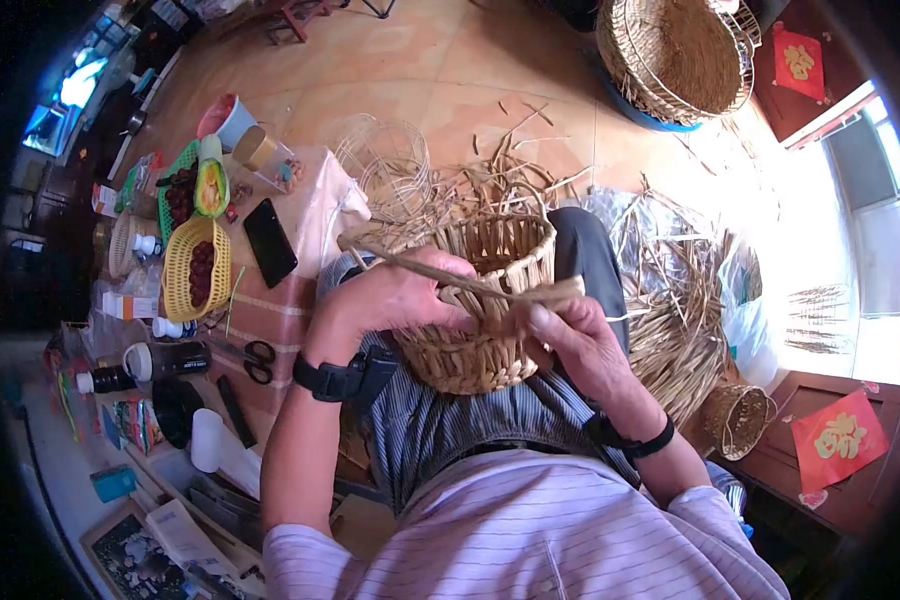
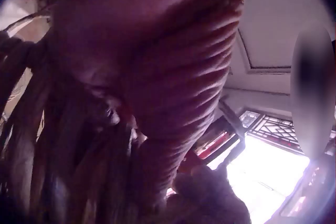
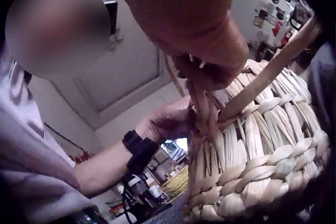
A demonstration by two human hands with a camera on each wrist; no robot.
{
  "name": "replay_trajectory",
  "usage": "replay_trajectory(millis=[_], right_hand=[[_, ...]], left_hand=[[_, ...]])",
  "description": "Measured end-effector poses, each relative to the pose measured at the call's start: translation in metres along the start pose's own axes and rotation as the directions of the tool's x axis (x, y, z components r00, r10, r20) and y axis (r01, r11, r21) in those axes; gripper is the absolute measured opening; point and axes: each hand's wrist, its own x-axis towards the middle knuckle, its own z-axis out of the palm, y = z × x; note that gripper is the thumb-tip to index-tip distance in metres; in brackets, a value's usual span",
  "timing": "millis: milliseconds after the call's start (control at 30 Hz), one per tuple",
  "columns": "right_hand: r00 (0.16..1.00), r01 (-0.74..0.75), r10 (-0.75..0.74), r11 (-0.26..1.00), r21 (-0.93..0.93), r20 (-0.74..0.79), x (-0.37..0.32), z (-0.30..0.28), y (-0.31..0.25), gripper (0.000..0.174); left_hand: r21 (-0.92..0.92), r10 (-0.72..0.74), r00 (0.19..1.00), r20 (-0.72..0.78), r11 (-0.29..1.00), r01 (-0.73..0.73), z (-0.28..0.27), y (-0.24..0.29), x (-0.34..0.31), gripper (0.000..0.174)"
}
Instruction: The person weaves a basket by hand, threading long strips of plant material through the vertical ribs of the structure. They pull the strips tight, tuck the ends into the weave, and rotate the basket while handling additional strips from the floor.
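Observation:
A woven straw basket (image 1: 475,365) with braided bands sits in the person's lap, its mouth upward. The left hand (image 1: 400,300) reaches over the near rim, gripping the basket wall with fingers partly hidden inside. Opposite it, the right hand (image 1: 580,350) pinches a dry straw strand (image 1: 450,278) at the rim. That strand slants over the basket mouth and past the left hand. From the right wrist view, the right hand (image 3: 210,50) is close above the rim, and the left hand (image 3: 170,121) is against the wall. The left hand (image 2: 157,66) fills most of the left wrist view.
Loose straw (image 1: 670,330) lies on the floor at the right, beside a small basket (image 1: 738,420). A larger basket (image 1: 675,60) stands at the back. On the left table are a phone (image 1: 270,243), scissors (image 1: 260,362) and a yellow fruit basket (image 1: 177,270). Ahead is a wire frame (image 1: 385,160).

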Motion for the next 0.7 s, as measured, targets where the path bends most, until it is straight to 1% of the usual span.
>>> replay_trajectory(millis=[67,100,167,200,300,333,400,433,500,533,567,600,633,667,700], right_hand=[[0.989,0.083,-0.093,0.992,0.092,0.115,-0.007,-0.011,0.022,0.034],[0.995,0.069,-0.072,0.997,0.04,0.074,-0.012,-0.013,0.024,0.035],[0.999,0.03,-0.031,0.998,-0.055,-0.015,-0.022,-0.019,0.028,0.038],[0.996,0.077,-0.073,0.993,-0.087,0.041,-0.021,-0.029,0.035,0.037],[0.992,0.102,-0.085,0.977,-0.188,0.097,-0.02,-0.058,0.046,0.037],[0.986,0.14,-0.121,0.974,-0.178,0.115,-0.017,-0.061,0.049,0.035],[0.997,0.057,-0.046,0.982,-0.179,0.069,-0.017,-0.061,0.05,0.035],[0.999,0.017,-0.009,0.984,-0.177,0.044,-0.017,-0.061,0.049,0.035],[0.993,0.058,-0.053,0.997,-0.051,0.106,-0.017,-0.071,0.051,0.032],[0.988,0.084,-0.086,0.996,0.017,0.126,-0.017,-0.076,0.049,0.03],[0.982,0.106,-0.118,0.991,0.084,0.145,-0.019,-0.08,0.048,0.028],[0.989,0.088,-0.106,0.982,0.165,0.105,-0.024,-0.084,0.047,0.022],[0.999,0.048,-0.053,0.967,0.25,0.01,-0.032,-0.091,0.047,0.018],[0.995,0.103,-0.099,0.945,0.31,-0.027,-0.037,-0.099,0.044,0.017],[0.987,0.159,-0.145,0.918,0.363,-0.067,-0.043,-0.108,0.04,0.017]], left_hand=[[-0.166,-0.035,0.997,0.073,0.985,0.047,-0.002,0.002,0.004,0.037],[-0.248,-0.049,0.992,0.117,0.966,0.077,-0.001,0.003,0.005,0.034],[-0.278,0.005,0.994,0.113,0.96,0.026,0.002,-0.002,0.008,0.031],[-0.29,0.031,0.993,0.111,0.957,0.002,0.003,-0.003,0.009,0.03],[-0.221,0.014,0.993,0.118,0.975,0.012,0.002,0.006,0.011,0.026],[-0.221,0.01,0.992,0.125,0.975,0.018,0.003,0.006,0.013,0.028],[-0.206,0.005,0.99,0.14,0.978,0.024,0.0,0.007,0.015,0.03],[-0.215,-0.009,0.993,0.115,0.976,0.034,0.0,0.01,0.013,0.034],[-0.235,-0.038,0.997,0.074,0.97,0.054,0.001,0.014,0.009,0.041],[-0.278,-0.139,0.982,0.128,0.945,0.17,-0.003,0.021,0.006,0.052],[-0.324,-0.115,0.989,0.09,0.936,0.138,-0.002,0.021,0.005,0.053],[-0.371,-0.094,0.994,0.053,0.922,0.107,-0.001,0.024,0.004,0.053],[-0.417,-0.075,0.997,0.015,0.906,0.074,0.001,0.028,0.004,0.054],[-0.51,-0.095,0.994,-0.047,0.859,0.058,0.004,0.036,0.001,0.047],[-0.3,-0.025,0.986,-0.163,0.953,-0.026,0.005,0.045,0.002,0.043]])
